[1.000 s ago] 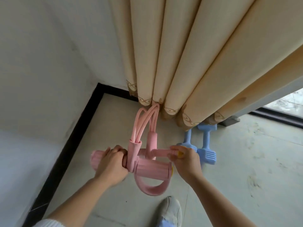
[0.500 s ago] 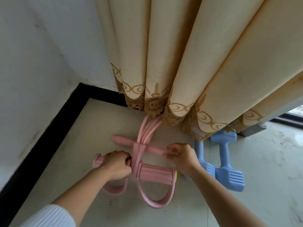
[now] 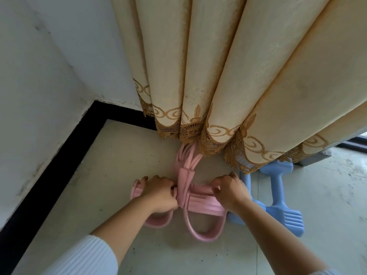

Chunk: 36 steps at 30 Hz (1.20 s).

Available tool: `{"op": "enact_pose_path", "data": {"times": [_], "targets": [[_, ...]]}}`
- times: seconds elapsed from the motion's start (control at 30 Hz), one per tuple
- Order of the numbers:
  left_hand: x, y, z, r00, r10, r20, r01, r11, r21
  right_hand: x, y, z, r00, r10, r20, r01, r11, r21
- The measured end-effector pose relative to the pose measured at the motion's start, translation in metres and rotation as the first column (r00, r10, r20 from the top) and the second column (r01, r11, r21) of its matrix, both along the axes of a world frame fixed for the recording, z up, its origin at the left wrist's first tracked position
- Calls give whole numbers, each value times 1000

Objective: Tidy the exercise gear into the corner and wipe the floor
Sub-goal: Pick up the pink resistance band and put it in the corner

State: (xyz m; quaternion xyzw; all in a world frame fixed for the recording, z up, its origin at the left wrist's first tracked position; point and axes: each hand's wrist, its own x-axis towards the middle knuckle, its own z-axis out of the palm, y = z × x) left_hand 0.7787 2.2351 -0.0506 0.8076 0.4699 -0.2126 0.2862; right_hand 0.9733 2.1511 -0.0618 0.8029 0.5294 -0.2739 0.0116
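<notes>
A pink pedal resistance puller (image 3: 200, 203) lies on the pale floor (image 3: 111, 167) near the room's corner. Its elastic tubes (image 3: 187, 157) run up under the curtain hem. My left hand (image 3: 158, 192) grips the left end of its ribbed bar. The right end is under my right hand (image 3: 230, 190), fingers curled over it. Two pink foot loops (image 3: 198, 233) hang toward me on the floor. Two blue dumbbells (image 3: 278, 199) lie just right of the puller, touching my right wrist side.
A cream curtain (image 3: 218, 76) with brown lace hem hangs over the back of the corner. White walls (image 3: 39, 96) with a black skirting board (image 3: 49, 165) bound the left side. A dark window track (image 3: 355, 143) shows at far right.
I have lowered the puller from the air onto the floor and pressed its handle bar together with the foot bar. The view has moved closer to the corner.
</notes>
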Motion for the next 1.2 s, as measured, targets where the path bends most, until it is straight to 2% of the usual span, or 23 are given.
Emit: {"op": "enact_pose_path", "data": {"times": [0.13, 0.27, 0.4, 0.53, 0.67, 0.97, 1.1, 1.2], "targets": [[-4, -10, -8, 993, -120, -13, 120, 990, 77, -4, -5, -6, 999, 16, -32, -17, 1000, -25], [-10, -12, -6, 988, -155, -11, 156, 984, 83, -10, -4, -8, 999, 32, -21, -32, 999, -29], [-12, -16, 16, 995, -93, 38, 87, 987, 135, -15, -1, 11, 999, 26, -47, -27, 1000, -13], [-20, -29, 58, 996, -37, 80, 24, 987, 156, -24, -7, 59, 996, 36, -80, -40, 998, -50], [-35, -50, 145, 988, 97, 121, -112, 987, 119, -42, -14, 158, 989, 119, -85, -127, 988, -86], [-100, -125, 415, 919, 354, 174, -375, 921, 109, -108, -59, 432, 956, 237, -171, -249, 967, -56], [-127, -175, 498, 886, 431, 171, -455, 879, 140, -135, -92, 510, 934, 298, -197, -307, 952, -15], [-145, -225, 544, 817, 539, 204, -572, 800, 178, -158, -126, 553, 903, 386, -189, -396, 918, -16]]}}
